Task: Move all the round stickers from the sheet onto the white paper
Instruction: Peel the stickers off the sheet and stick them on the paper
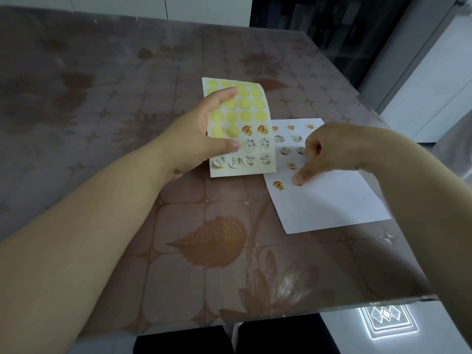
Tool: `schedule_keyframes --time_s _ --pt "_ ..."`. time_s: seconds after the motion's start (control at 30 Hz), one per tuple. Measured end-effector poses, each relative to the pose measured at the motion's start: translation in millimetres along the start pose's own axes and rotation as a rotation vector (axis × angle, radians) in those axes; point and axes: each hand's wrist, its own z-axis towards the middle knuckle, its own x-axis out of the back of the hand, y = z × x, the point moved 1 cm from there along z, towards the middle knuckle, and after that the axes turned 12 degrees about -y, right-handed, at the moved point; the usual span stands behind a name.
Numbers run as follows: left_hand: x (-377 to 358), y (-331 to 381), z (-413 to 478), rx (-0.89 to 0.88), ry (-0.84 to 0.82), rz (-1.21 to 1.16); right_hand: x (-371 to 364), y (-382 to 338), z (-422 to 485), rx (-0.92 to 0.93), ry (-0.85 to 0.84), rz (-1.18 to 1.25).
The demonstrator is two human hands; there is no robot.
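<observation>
My left hand [201, 134] holds the sticker sheet [249, 111] tilted above the table, thumb on its front, fingers over its top left. The sheet shows several empty yellow circles and, in its lower rows, several picture stickers [249, 145]. The white paper [329, 200] lies flat to the right and carries several round stickers, one of them [278, 185] near its left edge. My right hand [329, 152] rests on the paper, fingers curled, thumb tip pressing a sticker [299, 183] down; that sticker is mostly hidden under the thumb.
The table [127, 123] wears a glossy brown floral cover. Its right edge [398, 139] runs just beyond the white paper, and the near edge [357, 306] is close to my body. A white cabinet [434, 80] stands at the far right.
</observation>
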Motion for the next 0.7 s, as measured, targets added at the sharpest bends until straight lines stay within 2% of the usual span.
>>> schedule_keyframes --time_s 0.1,0.2,0.27,0.33,0.4,0.47,0.57,0.7 --pt "1 0 0 -0.003 0.008 0.001 0 3 0 0.032 0.000 -0.005" --pt "1 0 0 -0.003 0.008 0.002 0 6 -3 0.125 0.049 0.156" --pt "3 0 0 0.013 0.014 0.020 -5 -2 -2 0.264 0.189 0.359" --pt "4 0 0 0.026 0.015 0.029 -15 -17 4 0.432 0.427 0.455" --pt "3 1 1 0.020 0.013 0.011 -28 -32 10 0.510 0.622 0.352" --pt "2 1 2 0.008 0.007 -0.010 -36 -39 16 0.555 0.737 0.244" --pt "-2 2 1 0.020 -0.007 -0.011 -37 -38 19 0.600 0.791 0.262" --pt "-12 8 0 0.037 0.072 0.097 -36 -36 18 0.630 0.757 0.344"
